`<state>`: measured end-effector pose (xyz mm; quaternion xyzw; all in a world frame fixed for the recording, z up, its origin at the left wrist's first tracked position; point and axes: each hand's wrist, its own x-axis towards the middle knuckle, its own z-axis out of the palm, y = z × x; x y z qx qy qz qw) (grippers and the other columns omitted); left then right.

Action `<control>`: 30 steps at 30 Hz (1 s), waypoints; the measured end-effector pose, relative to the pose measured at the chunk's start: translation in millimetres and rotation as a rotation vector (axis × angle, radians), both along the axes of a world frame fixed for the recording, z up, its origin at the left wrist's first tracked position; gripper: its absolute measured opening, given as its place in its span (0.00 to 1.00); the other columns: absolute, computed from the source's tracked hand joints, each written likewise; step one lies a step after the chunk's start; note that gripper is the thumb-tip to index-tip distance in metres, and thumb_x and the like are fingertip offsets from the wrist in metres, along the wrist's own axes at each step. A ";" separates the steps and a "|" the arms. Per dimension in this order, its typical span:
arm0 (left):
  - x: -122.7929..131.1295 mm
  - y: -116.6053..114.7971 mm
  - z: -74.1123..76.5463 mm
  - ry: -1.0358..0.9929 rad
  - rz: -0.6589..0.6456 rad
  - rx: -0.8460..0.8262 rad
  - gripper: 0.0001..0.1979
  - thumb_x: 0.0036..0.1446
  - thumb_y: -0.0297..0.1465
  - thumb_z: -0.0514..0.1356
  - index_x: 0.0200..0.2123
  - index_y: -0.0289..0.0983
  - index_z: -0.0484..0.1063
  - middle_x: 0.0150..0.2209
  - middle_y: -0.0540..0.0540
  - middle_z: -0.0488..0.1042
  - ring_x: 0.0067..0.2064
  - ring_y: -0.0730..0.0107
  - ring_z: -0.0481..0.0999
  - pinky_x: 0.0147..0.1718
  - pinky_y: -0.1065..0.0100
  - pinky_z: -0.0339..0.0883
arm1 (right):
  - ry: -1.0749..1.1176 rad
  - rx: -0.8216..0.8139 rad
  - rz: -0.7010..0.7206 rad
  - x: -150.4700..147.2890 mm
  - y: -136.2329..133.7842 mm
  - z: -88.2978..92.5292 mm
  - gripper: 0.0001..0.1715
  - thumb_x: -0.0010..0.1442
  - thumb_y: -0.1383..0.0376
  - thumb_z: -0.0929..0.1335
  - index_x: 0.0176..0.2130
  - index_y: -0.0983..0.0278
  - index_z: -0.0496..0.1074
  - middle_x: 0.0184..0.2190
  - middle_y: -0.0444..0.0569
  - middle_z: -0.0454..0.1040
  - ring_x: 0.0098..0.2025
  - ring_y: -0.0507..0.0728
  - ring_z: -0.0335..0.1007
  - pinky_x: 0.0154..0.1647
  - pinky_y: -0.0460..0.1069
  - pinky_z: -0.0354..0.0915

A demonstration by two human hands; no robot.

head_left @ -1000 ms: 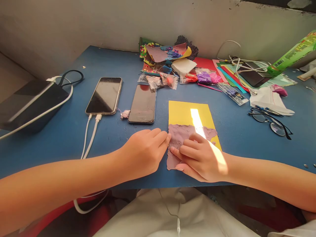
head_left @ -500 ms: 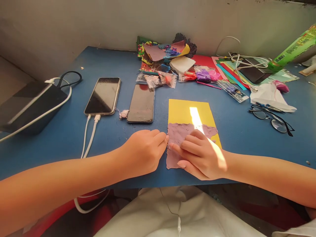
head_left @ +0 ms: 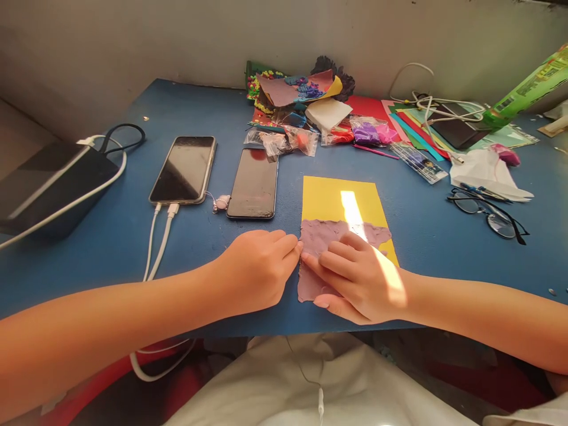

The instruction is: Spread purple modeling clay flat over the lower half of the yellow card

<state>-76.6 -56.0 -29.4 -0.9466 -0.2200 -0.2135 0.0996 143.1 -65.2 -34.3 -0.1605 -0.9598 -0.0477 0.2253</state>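
A yellow card [head_left: 323, 198] lies on the blue table, its lower part covered by a thin, uneven layer of mauve clay [head_left: 320, 235]. My left hand [head_left: 266, 269] is closed at the card's left edge, its thumb and index fingertips pinched together against the clay's border. Whatever may be between those fingertips is too small to make out. Over the clay lies my right hand [head_left: 355, 278], index finger stretched to the left edge beside the left fingertips, thumb apart below, other fingers curled. It holds nothing. A strip of sunlight crosses the card and this hand.
Two phones [head_left: 183, 170] [head_left: 252, 183] lie left of the card, one with white cables. A black box [head_left: 53, 186] is at far left. Behind are clay packets [head_left: 366, 131], coloured papers [head_left: 417, 133] and a craft pile [head_left: 295, 94]. Glasses [head_left: 488, 214] lie at right.
My right index fingertip has moved slightly left to the clay's edge, and the right thumb has shifted left too. My left hand stays pinched at the same edge.
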 end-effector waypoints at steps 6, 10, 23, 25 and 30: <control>-1.0 0.3 -1.7 0.015 -0.006 -0.010 0.17 0.61 0.19 0.47 0.30 0.30 0.75 0.23 0.46 0.69 0.23 0.68 0.66 0.20 0.65 0.60 | -0.035 -0.075 0.071 -0.3 0.8 1.2 0.30 0.71 0.63 0.54 0.32 0.71 0.76 0.26 0.51 0.66 0.28 0.55 0.50 0.29 0.52 0.51; -1.1 0.6 -2.0 0.017 -0.007 0.000 0.16 0.61 0.19 0.48 0.30 0.30 0.75 0.23 0.46 0.69 0.23 0.69 0.65 0.21 0.66 0.59 | -0.006 -0.099 0.135 -0.4 4.3 2.6 0.29 0.70 0.64 0.54 0.28 0.71 0.75 0.25 0.50 0.65 0.27 0.55 0.49 0.28 0.52 0.51; -1.9 0.6 -2.2 0.025 -0.011 -0.007 0.17 0.62 0.20 0.47 0.29 0.32 0.74 0.23 0.46 0.69 0.23 0.68 0.65 0.21 0.66 0.58 | 0.030 -0.170 0.115 1.3 6.1 1.0 0.25 0.71 0.64 0.53 0.48 0.77 0.70 0.26 0.50 0.67 0.28 0.56 0.55 0.28 0.52 0.54; -2.2 0.5 -1.9 0.027 -0.016 -0.017 0.18 0.62 0.20 0.47 0.29 0.31 0.74 0.23 0.46 0.70 0.23 0.68 0.65 0.21 0.66 0.58 | 0.037 -0.206 0.151 1.3 7.1 1.8 0.24 0.70 0.66 0.53 0.47 0.77 0.71 0.25 0.49 0.66 0.27 0.56 0.54 0.28 0.51 0.53; -2.6 0.6 -1.0 0.041 -0.016 -0.007 0.18 0.62 0.20 0.46 0.29 0.31 0.74 0.23 0.46 0.69 0.23 0.68 0.65 0.21 0.65 0.60 | 0.065 -0.243 0.194 2.5 8.8 1.6 0.23 0.70 0.67 0.53 0.45 0.77 0.71 0.23 0.48 0.65 0.26 0.55 0.54 0.28 0.52 0.52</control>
